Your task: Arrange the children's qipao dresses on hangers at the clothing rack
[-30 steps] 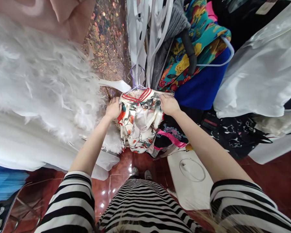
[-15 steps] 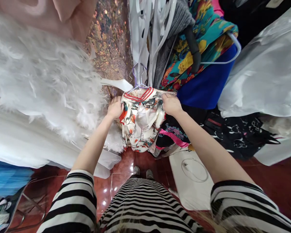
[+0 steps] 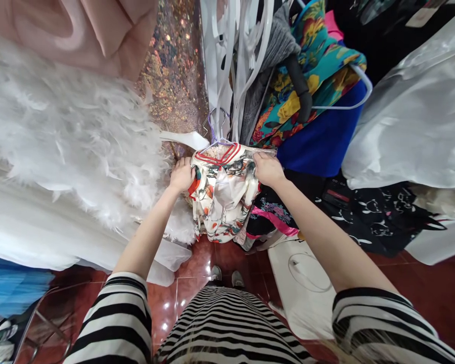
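In the head view a white patterned garment (image 3: 227,194) with red neck trim hangs in the middle on a thin purple hanger (image 3: 214,132). My left hand (image 3: 182,174) is closed on its left shoulder edge, by the red-trimmed armhole. On the other side my right hand (image 3: 268,169) grips the right shoulder edge, with the fingers curled over the cloth. The fingertips of both hands are partly hidden in the fabric. Just left of the neckline, the end of a white hanger (image 3: 187,138) juts out.
A white feathered dress (image 3: 87,126) and a sequinned cloth (image 3: 174,71) fill the left. White hangers (image 3: 246,76), a floral teal garment (image 3: 288,101) and a blue cloth (image 3: 322,136) hang at upper right. A white board-like object (image 3: 301,303) stands on the red tiled floor (image 3: 163,298).
The garment and both hands appear slightly lower in the view, as does most of the scene, so the camera has tilted a little. Both hands keep the same hold on the shoulder edges.
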The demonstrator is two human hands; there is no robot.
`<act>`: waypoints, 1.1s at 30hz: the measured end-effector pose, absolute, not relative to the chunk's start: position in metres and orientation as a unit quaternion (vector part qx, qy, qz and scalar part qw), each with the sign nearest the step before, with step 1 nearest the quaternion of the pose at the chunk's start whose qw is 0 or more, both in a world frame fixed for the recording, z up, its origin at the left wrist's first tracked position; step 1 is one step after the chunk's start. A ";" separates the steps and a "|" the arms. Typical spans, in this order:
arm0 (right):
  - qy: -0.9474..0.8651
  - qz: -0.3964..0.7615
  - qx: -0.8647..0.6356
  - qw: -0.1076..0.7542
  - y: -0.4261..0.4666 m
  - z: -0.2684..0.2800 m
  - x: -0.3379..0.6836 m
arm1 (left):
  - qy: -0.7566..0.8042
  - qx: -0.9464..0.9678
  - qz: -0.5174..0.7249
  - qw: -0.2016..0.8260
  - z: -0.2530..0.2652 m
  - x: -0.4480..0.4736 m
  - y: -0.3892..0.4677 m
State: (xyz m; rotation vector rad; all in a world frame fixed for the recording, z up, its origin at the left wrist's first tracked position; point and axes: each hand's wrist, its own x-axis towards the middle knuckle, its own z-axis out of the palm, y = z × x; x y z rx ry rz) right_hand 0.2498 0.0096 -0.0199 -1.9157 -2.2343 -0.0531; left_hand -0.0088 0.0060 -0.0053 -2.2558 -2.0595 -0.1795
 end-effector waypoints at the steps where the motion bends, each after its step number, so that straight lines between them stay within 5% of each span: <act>1: -0.753 -0.016 -0.650 0.098 0.010 -0.020 0.249 | -0.672 -0.737 -0.060 0.041 -0.005 -0.009 0.006; 33: -0.748 0.002 -0.657 0.091 0.008 -0.014 0.247 | -0.667 -0.740 -0.075 0.040 -0.005 -0.012 0.005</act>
